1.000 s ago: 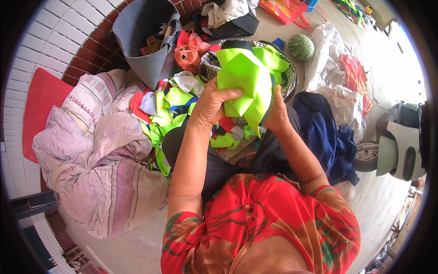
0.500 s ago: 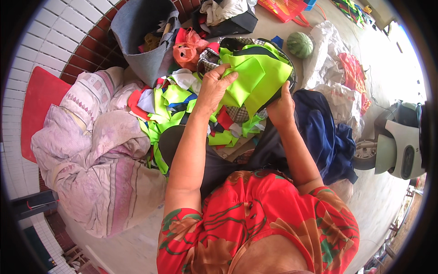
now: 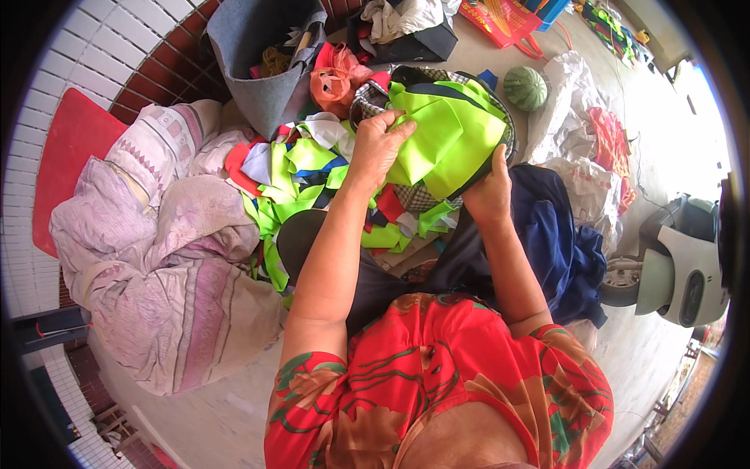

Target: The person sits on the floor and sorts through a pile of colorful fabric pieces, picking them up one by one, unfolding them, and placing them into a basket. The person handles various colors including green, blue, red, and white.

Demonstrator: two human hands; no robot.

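A neon yellow-green cloth piece [image 3: 449,141] lies stretched between my hands, over a checked, dark-rimmed container [image 3: 414,197]. My left hand [image 3: 376,148] pinches its left edge between thumb and fingers. At the lower right side my right hand [image 3: 488,191] grips the same cloth, thumb on top and fingers hidden beneath. A dark strip shows along the cloth's upper edge. Below and left of the container spreads a heap of cloth scraps [image 3: 308,156] in neon green, red, blue, white and grey.
A grey felt bin [image 3: 262,98] and an orange plastic bag [image 3: 336,82] stand beyond the scraps. Crumpled pale bedding [image 3: 172,258] lies left. To the right are a watermelon [image 3: 525,88], white sacks [image 3: 566,109], dark blue cloth [image 3: 547,227] and a scooter [image 3: 683,266].
The neon cloth's lower corner, which hung down in a point, now lies rounder and flatter. Both hands keep their hold. The whole view has shifted slightly.
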